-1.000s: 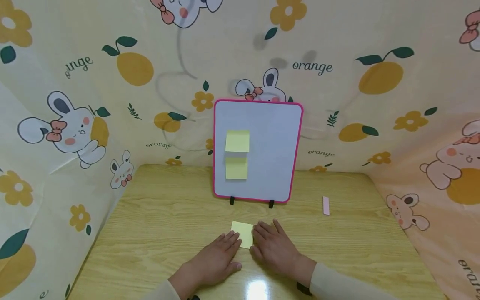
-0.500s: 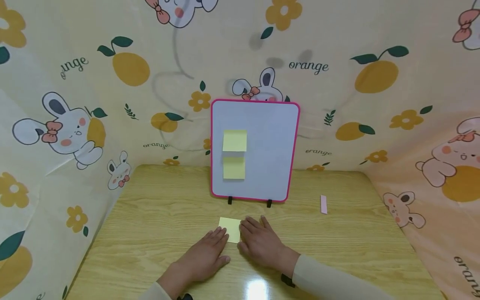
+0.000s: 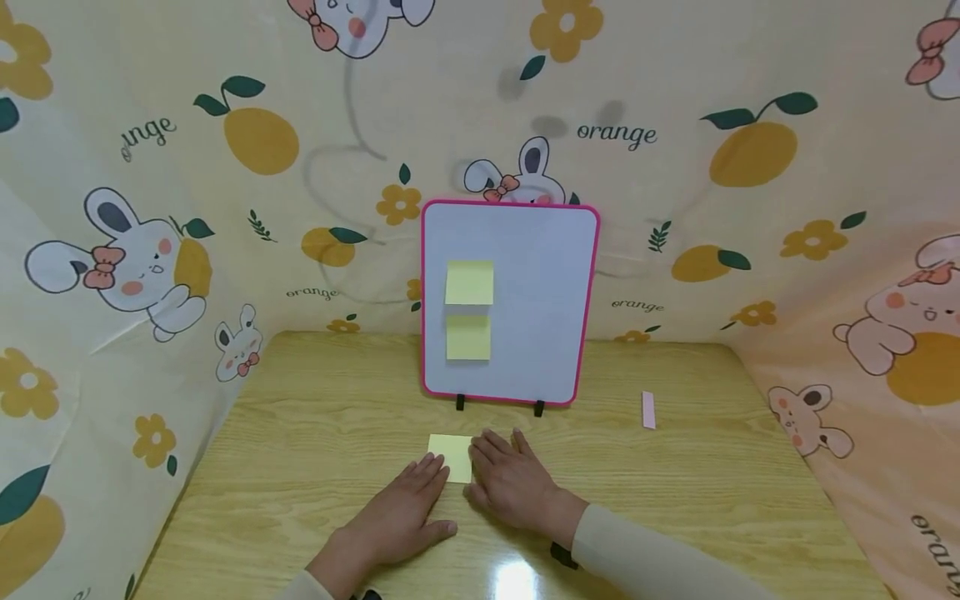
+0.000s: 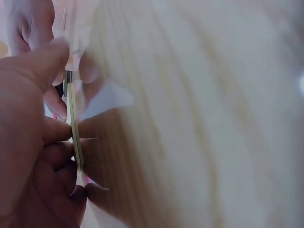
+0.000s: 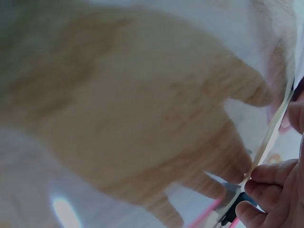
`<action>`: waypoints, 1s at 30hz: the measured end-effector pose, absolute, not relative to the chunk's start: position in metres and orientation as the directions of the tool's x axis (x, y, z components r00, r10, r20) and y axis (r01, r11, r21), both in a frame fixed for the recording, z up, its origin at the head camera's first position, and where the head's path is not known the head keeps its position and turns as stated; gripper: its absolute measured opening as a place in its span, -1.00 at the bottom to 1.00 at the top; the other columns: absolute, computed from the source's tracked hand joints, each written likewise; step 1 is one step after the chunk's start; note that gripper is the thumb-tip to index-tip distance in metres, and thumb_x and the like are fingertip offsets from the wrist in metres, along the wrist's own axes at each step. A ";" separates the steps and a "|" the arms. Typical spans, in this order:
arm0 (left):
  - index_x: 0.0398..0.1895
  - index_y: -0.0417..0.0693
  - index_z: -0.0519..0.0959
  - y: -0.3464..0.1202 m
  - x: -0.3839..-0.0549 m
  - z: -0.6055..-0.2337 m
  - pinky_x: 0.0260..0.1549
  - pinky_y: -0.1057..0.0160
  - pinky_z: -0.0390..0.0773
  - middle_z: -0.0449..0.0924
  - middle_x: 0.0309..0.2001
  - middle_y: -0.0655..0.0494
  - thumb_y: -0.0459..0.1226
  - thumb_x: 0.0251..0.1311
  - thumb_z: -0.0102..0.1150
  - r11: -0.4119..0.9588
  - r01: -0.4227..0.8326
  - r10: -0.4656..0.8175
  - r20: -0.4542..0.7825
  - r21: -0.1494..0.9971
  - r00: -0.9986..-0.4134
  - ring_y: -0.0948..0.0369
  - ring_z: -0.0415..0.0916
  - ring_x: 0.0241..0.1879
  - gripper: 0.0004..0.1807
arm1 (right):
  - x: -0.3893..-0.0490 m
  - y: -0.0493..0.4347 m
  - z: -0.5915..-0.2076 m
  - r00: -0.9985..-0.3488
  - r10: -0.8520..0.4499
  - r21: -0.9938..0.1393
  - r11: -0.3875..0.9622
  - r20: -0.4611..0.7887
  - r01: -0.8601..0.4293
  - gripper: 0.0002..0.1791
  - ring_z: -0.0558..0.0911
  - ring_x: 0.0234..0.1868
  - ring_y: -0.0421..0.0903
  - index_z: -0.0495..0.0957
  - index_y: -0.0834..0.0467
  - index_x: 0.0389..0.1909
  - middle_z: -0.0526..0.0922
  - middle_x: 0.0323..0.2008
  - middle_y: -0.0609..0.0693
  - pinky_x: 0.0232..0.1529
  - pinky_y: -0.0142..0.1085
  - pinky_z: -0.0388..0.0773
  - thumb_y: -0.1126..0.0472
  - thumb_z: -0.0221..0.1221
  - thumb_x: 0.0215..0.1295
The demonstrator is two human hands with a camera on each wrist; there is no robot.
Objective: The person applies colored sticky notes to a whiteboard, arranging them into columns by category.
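A pale yellow sticky note (image 3: 452, 450) lies flat on the wooden table, in front of a small whiteboard (image 3: 536, 308). My left hand (image 3: 397, 512) rests over the note's lower left corner with fingers extended and the thumb spread aside. At its right edge lies my right hand (image 3: 513, 487), fingertips right against the paper. In the left wrist view the left fingers (image 4: 57, 156) meet the tabletop edge-on, mirrored in its glossy surface. The right fingertips (image 5: 273, 175) likewise touch the surface in the right wrist view. Most of the note's near left part is hidden under the left fingers.
Two yellow notes, an upper note (image 3: 469, 282) and a lower note (image 3: 468, 337), are stuck on the board's left side. Black feet (image 3: 538, 408) hold the pink-rimmed board upright. A pink strip (image 3: 648, 410) lies at the right. Printed cloth (image 3: 645, 192) encloses the table (image 3: 322, 400).
Both hands and the note between them have slid to the left across the table. The head view has also shifted slightly. The board and pink strip stay in place.
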State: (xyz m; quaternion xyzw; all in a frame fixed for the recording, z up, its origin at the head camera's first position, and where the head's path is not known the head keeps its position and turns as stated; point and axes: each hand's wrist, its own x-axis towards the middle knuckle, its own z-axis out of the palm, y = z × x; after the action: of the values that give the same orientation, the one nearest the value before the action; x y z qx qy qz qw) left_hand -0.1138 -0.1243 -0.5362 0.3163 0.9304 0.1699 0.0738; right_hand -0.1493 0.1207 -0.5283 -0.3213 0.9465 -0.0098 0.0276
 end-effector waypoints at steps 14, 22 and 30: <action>0.56 -0.31 0.31 -0.127 -0.113 -0.536 0.60 -0.12 0.20 0.20 0.62 -0.21 0.29 0.32 0.24 0.735 0.585 0.627 -0.014 0.343 -0.779 -0.13 0.13 0.63 0.03 | -0.146 0.140 -0.526 -0.794 -0.604 -0.057 0.797 -0.070 -0.602 -0.16 0.21 0.65 0.13 0.26 0.20 0.61 0.28 0.62 0.09 0.59 0.35 0.13 -0.33 -0.06 0.60; 0.57 -0.32 0.30 -0.127 -0.116 -0.532 0.62 -0.09 0.18 0.19 0.63 -0.21 0.28 0.33 0.25 0.739 0.586 0.631 -0.035 0.333 -0.775 -0.12 0.10 0.64 0.03 | -0.149 0.193 -0.523 -0.855 -0.517 -0.111 0.849 0.025 -0.517 -0.23 0.24 0.63 0.22 0.29 0.26 0.58 0.29 0.60 0.20 0.59 0.38 0.07 -0.23 -0.08 0.67; 0.56 -0.34 0.29 -0.126 -0.115 -0.530 0.61 -0.11 0.20 0.19 0.62 -0.23 0.25 0.32 0.27 0.736 0.590 0.635 -0.035 0.333 -0.772 -0.13 0.11 0.63 0.03 | -0.159 0.270 -0.522 -0.924 -0.351 -0.104 0.924 0.154 -0.368 -0.27 0.28 0.59 0.29 0.30 0.34 0.55 0.33 0.56 0.30 0.55 0.42 0.12 -0.10 0.06 0.64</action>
State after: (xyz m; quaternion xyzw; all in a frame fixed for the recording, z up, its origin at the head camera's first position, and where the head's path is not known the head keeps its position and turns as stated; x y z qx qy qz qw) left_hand -0.1147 -0.1256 -0.5302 0.3298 0.9287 0.1532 0.0733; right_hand -0.1586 0.2699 -0.5220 -0.1838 0.9785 -0.0655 -0.0665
